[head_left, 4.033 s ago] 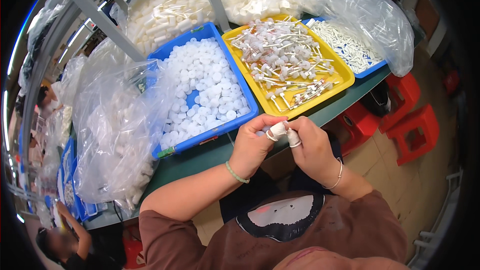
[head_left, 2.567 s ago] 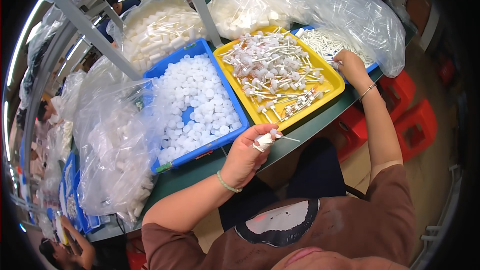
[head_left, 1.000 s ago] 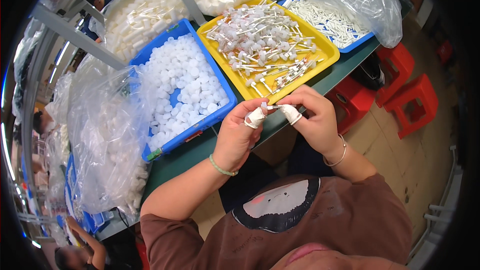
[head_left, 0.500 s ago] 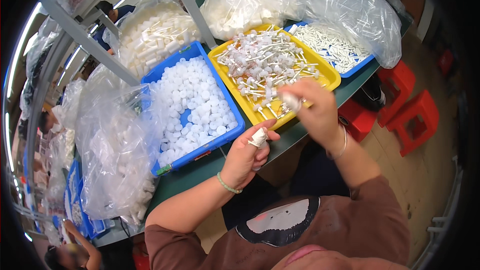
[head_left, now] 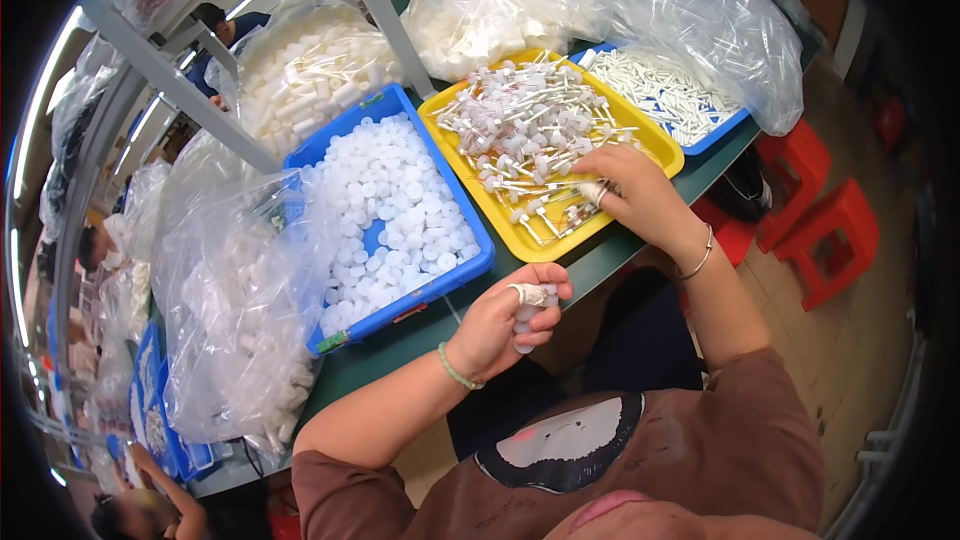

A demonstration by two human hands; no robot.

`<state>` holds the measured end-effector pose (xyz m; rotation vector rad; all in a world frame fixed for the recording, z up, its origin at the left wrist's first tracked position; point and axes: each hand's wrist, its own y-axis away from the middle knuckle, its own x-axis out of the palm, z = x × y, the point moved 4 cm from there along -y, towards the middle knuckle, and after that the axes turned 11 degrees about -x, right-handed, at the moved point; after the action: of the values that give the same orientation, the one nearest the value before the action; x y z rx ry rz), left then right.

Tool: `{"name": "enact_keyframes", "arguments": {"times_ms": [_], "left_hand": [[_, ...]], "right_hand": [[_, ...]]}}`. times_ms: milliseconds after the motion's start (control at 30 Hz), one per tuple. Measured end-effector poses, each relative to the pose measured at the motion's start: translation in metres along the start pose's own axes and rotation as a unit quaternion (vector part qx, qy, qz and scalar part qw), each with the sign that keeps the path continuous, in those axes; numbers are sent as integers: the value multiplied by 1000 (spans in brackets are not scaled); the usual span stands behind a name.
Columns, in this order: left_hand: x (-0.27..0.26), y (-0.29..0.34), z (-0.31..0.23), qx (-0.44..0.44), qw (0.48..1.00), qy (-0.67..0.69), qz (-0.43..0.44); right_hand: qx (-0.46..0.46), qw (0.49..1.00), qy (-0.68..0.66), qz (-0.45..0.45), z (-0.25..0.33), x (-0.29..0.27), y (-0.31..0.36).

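My left hand hovers just off the green table's front edge, curled round a few small white caps, its thumb wrapped in white tape. My right hand reaches into the near end of the yellow tray, its taped fingertips down among the white pump heads with thin tubes. I cannot tell whether it has closed on one. Left of the yellow tray stands a blue tray heaped with round white caps.
A second blue tray of white tubes sits far right, half under a clear bag. Big clear bags of white parts crowd the left and back. Metal shelf posts rise behind. Red stools stand on the floor to the right. Other people work at left.
My hands were together at the table edge a second ago. The right hand has since swung up and dropped into the yellow tray; the left hand has sunk lower and curled.
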<state>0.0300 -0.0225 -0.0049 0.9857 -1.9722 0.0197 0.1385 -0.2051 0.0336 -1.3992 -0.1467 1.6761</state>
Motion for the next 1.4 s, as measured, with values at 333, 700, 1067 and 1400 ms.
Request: {"name": "enact_keyframes", "arguments": {"times_ms": [333, 700, 1067, 1400], "left_hand": [[-1, -1, -8, 28, 999, -8, -35], [-6, 0, -7, 36, 999, -29, -29], [-7, -1, -8, 36, 998, -29, -31], [-6, 0, -8, 53, 998, -19, -25]], "right_hand": [[-7, 979, 16, 202, -21, 11, -19], [-28, 988, -4, 150, -13, -5, -23], [-45, 987, 76, 133, -12, 30, -27], [48, 993, -11, 112, -10, 8, -31]]}}
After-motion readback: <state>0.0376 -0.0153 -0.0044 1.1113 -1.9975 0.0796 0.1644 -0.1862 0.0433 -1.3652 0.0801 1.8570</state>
